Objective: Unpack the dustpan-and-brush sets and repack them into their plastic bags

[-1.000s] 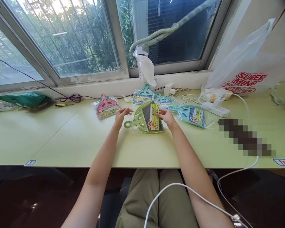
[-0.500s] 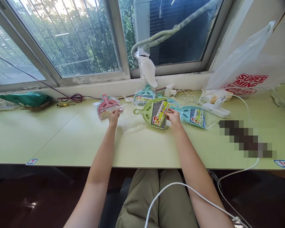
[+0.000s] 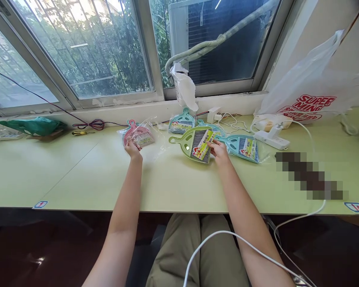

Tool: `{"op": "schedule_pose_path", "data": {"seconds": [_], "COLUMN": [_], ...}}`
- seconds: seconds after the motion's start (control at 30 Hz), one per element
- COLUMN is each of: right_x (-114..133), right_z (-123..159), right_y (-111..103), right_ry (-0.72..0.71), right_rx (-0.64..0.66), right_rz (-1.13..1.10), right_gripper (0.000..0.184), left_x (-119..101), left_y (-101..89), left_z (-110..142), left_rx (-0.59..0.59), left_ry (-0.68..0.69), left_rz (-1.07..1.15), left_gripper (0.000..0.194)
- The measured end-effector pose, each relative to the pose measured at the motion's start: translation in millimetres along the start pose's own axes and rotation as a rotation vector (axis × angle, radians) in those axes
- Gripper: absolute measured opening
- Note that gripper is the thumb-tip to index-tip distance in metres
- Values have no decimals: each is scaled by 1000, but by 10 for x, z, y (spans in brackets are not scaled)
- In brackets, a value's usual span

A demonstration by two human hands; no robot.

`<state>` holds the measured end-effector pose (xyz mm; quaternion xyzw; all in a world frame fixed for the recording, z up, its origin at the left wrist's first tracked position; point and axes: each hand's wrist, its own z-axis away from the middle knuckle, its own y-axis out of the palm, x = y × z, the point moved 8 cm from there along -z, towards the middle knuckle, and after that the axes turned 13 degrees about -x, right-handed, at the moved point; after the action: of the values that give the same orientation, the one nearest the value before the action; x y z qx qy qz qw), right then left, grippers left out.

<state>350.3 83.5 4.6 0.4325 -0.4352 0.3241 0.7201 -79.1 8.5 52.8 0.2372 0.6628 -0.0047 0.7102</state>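
My right hand [image 3: 219,150] is closed on the right edge of a green dustpan [image 3: 184,140], whose grey-bristled brush bears a yellow label [image 3: 203,144]. My left hand [image 3: 133,149] is closed at the lower left edge of a pink dustpan-and-brush set [image 3: 134,130]. A crumpled clear plastic bag [image 3: 151,125] spreads over the pink set and to its right; my left fingers appear to pinch it, partly hidden. Beside the green dustpan lies a wrapped blue dustpan set [image 3: 243,146]. Behind it sits another blue-green set [image 3: 182,121].
A white power strip [image 3: 272,139] and cables lie right of the sets, near a large white plastic bag [image 3: 305,87]. At the back left are a green bag [image 3: 32,125], a yellow-handled tool [image 3: 79,132] and coiled dark cable [image 3: 96,124]. A white cable crosses my lap.
My left hand has moved left across the pink set, and the clear plastic has shifted left with it. My right hand and the green dustpan have barely moved.
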Motion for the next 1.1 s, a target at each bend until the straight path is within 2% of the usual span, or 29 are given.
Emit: {"op": "schedule_pose_path", "data": {"seconds": [0.13, 0.27, 0.4, 0.53, 0.67, 0.87, 0.97, 1.1], "right_x": [-14, -15, -32, -37, -53, -38, -49, -73], "right_z": [-4, 3, 11, 14, 38, 106, 116, 110], "right_y": [-14, -25, -9, 6, 12, 68, 92, 112], "right_ry": [24, 26, 23, 11, 45, 43, 49, 51], "right_rx": [-4, -11, -2, 3, -1, 41, 50, 57], "right_rz": [-22, -18, 4, 22, 31, 43, 46, 44], "right_gripper": [27, 25, 23, 23, 26, 24, 21, 17], "left_x": [-9, -53, -18, 145, 280, 273, 229, 209], "left_y": [-52, -155, -157, 2, 106, 149, 197, 353], "left_z": [-15, -71, -126, -113, -45, 11, 47, 247], "left_rx": [-71, -141, -139, -11, 121, 231, 292, 489], "left_ry": [-24, 13, 14, -98, -207, -238, -227, -170], "left_rz": [37, 52, 107, 121, 69, 6, 17, -9], "left_gripper": [30, 38, 29, 20, 27, 46, 45, 49]}}
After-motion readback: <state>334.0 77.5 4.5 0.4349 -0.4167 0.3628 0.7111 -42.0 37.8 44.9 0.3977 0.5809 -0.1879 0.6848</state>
